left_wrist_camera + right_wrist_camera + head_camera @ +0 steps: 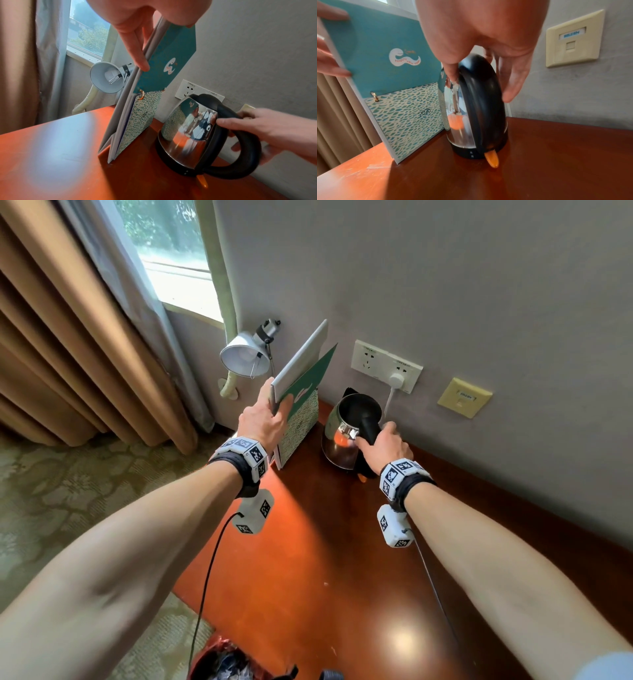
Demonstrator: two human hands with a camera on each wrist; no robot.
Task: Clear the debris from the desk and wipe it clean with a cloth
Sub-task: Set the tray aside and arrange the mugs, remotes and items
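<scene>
Left hand: the left hand (262, 419), left of centre in the head view, pinches the top edge of the desk calendar (299, 405), thumb on the teal front, fingers (135, 44) curled behind the grey backing.
Calendar: it stands on its lower edge on the worktop (308, 559), tilted, just beside the kettle (349, 436); teal cover flap up, scale-patterned page below, gold rings between.
Right hand: the right hand (383, 446), right of centre, wraps loosely round the kettle's black handle; in the right wrist view the thumb touches the handle's left side, while the other fingers (513, 81) are half-open on its right.
Kettle: shiny steel body, black lid and base, orange switch; it sits on the worktop near the wall.
Only in the head view: a lamp (245, 356) at upper left, a wall socket (385, 364) with a white plug, a red bin (226, 662) at the bottom edge.
Only in the right wrist view: "2025" and "HAPPY NEW YEAR" on the calendar, faint pale smears on the worktop at lower left.
</scene>
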